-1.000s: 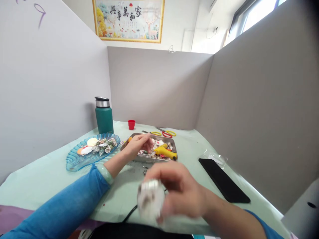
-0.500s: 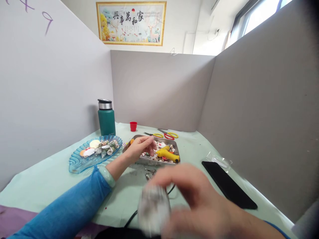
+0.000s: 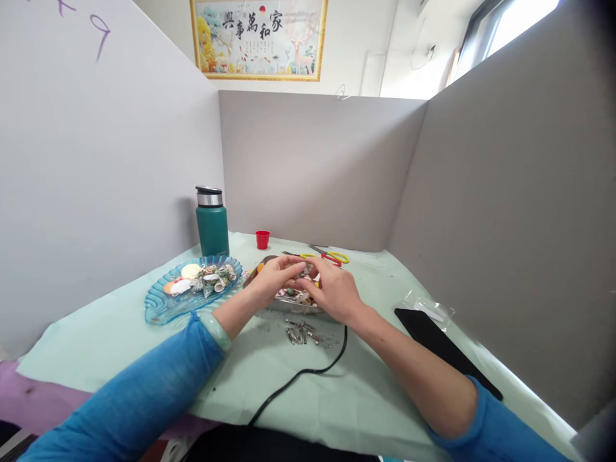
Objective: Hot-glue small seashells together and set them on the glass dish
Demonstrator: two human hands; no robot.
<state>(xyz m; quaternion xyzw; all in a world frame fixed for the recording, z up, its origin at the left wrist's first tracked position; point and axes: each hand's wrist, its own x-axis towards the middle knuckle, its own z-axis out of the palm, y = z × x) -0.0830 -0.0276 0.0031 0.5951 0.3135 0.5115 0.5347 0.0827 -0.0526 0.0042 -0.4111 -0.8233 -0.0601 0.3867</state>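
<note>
Fingertips (image 3: 299,265) of the left hand (image 3: 270,282) and the right hand (image 3: 337,292) meet over a metal tray (image 3: 301,308) of shells (image 3: 289,293), with a small whitish piece (image 3: 305,272) between them, both hands equally near. The right thumb and index finger appear to pinch it; the left fingers curl in from its left side, though whether they grip, and how its long axis runs, I cannot tell. Silvery metal clips (image 3: 304,332) lie just in front of the tray.

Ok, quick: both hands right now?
Left hand: fingers curled over the tray; grip cannot be told.
Right hand: fingers bent toward the left hand's; whether holding anything cannot be told.
</note>
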